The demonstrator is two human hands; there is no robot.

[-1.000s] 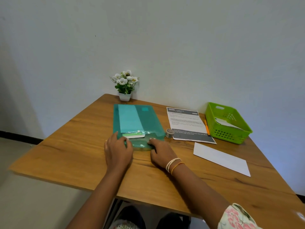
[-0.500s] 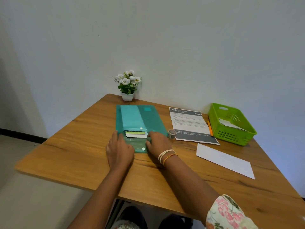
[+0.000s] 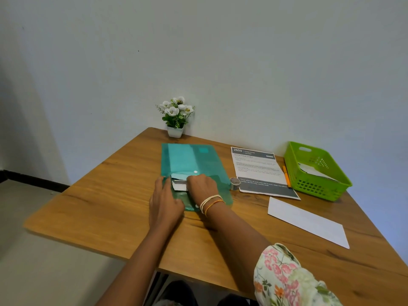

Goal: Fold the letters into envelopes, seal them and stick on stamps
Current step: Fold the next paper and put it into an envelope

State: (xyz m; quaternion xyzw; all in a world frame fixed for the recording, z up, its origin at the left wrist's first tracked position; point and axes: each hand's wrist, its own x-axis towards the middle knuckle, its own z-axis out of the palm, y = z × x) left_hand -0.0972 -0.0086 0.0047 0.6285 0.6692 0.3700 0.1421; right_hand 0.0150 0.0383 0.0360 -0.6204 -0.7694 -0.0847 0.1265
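A: Tabletop (image 3: 110, 208), wooden. Status?

B: Carries everything. Open room lies along the near edge and the left side; the right side is taken up.

A: Teal plastic folder (image 3: 194, 160)?

B: Flat at centre. Half a second ago the right hand lay on its flap; now the flap is down and that hand reaches into the mouth. I judge supplies are being fetched, so no folding has begun.

A: Green basket (image 3: 318, 186)?

B: Far right, near the tabletop's edge, papers inside.

A: Printed letter (image 3: 260, 171)?

B: Unfolded, between folder and basket, an orange pen (image 3: 287, 176) along its right edge.

A: White envelope (image 3: 306, 220)?

B: Near right, apart from the letter, empty so far as shows.

A: Left hand (image 3: 164, 205)?

B: Flat, fingers straight, pressing the folder's left edge. Its grip holds nothing.

A: Right hand (image 3: 202, 184)?

B: Fingers curled round a small white packet (image 3: 178, 186) at the folder's mouth.

A: Tape roll (image 3: 235, 183)?

B: Just beside the folder's right edge.
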